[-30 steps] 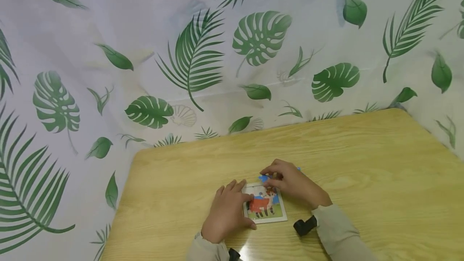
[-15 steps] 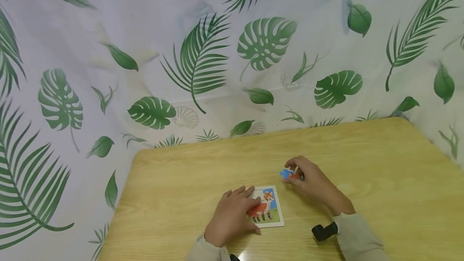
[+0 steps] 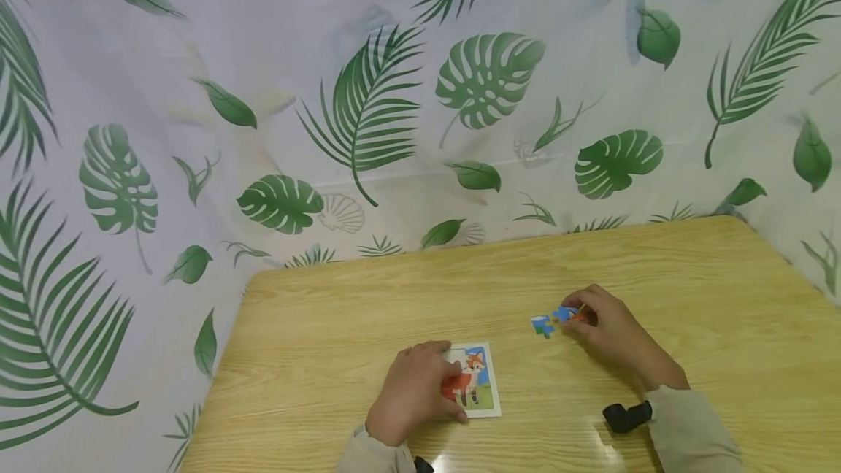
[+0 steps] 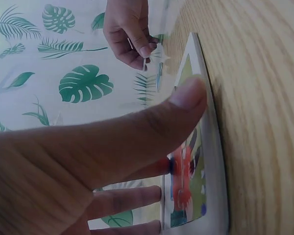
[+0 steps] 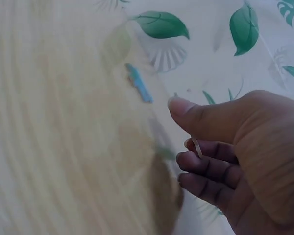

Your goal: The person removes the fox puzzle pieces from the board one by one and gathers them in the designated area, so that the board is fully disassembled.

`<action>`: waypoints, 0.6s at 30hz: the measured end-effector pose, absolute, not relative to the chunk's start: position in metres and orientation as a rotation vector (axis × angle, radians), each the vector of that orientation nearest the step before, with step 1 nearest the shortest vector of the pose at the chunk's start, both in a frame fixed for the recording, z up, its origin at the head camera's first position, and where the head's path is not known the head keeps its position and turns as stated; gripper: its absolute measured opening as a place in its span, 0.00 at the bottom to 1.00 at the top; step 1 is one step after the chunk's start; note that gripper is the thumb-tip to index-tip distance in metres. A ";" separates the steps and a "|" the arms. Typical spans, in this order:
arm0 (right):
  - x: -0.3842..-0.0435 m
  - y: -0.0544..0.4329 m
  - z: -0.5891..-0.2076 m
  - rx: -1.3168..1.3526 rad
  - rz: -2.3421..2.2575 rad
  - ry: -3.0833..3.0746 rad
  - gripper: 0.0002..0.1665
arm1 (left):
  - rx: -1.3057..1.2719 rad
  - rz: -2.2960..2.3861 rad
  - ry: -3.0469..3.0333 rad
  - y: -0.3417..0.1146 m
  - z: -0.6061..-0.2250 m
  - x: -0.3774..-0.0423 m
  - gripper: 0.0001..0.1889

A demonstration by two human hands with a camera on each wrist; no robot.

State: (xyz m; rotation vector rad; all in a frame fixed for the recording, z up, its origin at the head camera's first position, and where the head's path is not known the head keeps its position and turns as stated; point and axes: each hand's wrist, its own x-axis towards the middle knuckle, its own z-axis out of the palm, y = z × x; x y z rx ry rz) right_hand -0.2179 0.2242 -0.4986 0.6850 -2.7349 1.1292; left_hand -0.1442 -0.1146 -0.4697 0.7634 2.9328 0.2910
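A small framed jigsaw puzzle [image 3: 482,379] with a fox picture lies on the table. Over its left side rests my left hand [image 3: 412,390]. The left wrist view shows the thumb stretched out over the white frame [image 4: 216,166], with the other fingers at the puzzle's opposite side. Further right, my right hand [image 3: 611,325] pinches a blue and orange puzzle piece [image 3: 563,314] between thumb and fingers; in the right wrist view just a thin edge of that piece [image 5: 196,147] shows. Beside it a loose blue, white and green puzzle piece [image 3: 542,325] lies on the table.
The wood-grain table [image 3: 342,327] runs back to a white cloth backdrop [image 3: 407,188] printed with green leaves. A black wrist device [image 3: 626,417] sits at the right sleeve [image 3: 690,425].
My right hand has moved right, away from the puzzle, carrying the puzzle piece, and the loose piece now shows beside it. My left hand has stayed on the puzzle, which has shifted slightly left in view.
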 end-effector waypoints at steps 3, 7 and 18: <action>-0.218 0.228 -0.501 0.657 1.118 -2.804 0.18 | 0.762 0.293 2.939 -0.113 -0.471 -0.144 0.32; -0.221 0.227 -0.501 0.617 1.127 -2.861 0.20 | 0.753 0.280 2.942 -0.114 -0.471 -0.144 0.31; -0.224 0.226 -0.502 0.716 1.037 -2.849 0.12 | 0.729 0.281 2.928 -0.112 -0.468 -0.143 0.30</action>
